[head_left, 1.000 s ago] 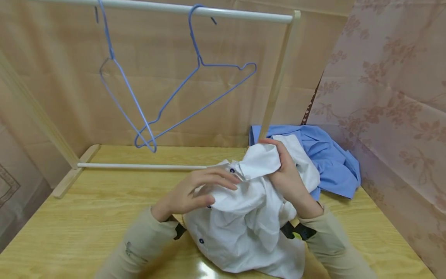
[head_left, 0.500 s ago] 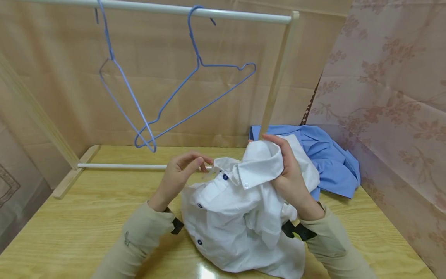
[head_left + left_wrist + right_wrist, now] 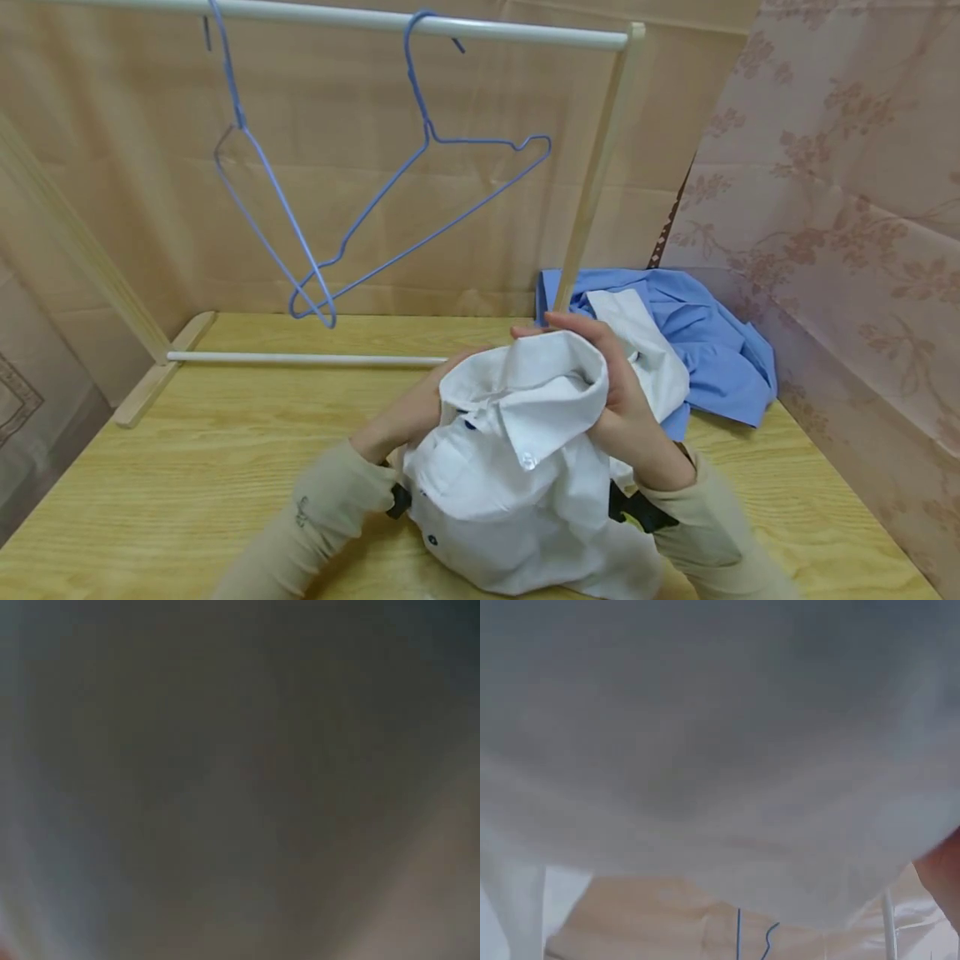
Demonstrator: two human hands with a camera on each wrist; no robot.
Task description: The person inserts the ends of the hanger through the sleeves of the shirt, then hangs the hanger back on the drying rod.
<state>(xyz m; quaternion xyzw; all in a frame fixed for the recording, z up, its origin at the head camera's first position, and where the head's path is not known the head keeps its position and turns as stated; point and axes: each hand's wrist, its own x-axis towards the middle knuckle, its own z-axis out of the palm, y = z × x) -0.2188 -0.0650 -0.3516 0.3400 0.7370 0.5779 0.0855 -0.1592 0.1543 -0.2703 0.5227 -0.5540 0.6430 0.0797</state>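
Note:
A white shirt [image 3: 517, 508] with dark buttons down its front lies bunched on the table, its collar [image 3: 551, 412] standing up toward the camera. On the collar's right side my right hand [image 3: 626, 408] grips the cloth, fingers bent round the back. My left hand [image 3: 420, 408] is at the collar's left side; its fingers are hidden behind the cloth, so I cannot tell how they lie. White cloth [image 3: 705, 825] fills most of the right wrist view. The left wrist view is dark and blurred by something close to the lens.
Two blue wire hangers [image 3: 382, 204] [image 3: 281, 187] hang from the white rail [image 3: 525, 31] of a wooden rack. Blue cloth [image 3: 720, 358] lies at the back right of the table [image 3: 262, 450], partly under a white piece of the shirt [image 3: 652, 350]. A low white bar [image 3: 300, 359] crosses behind.
My left hand has gone from in front of the collar, out to its left, then in behind it. The collar has dropped slightly and turned its opening more toward the camera.

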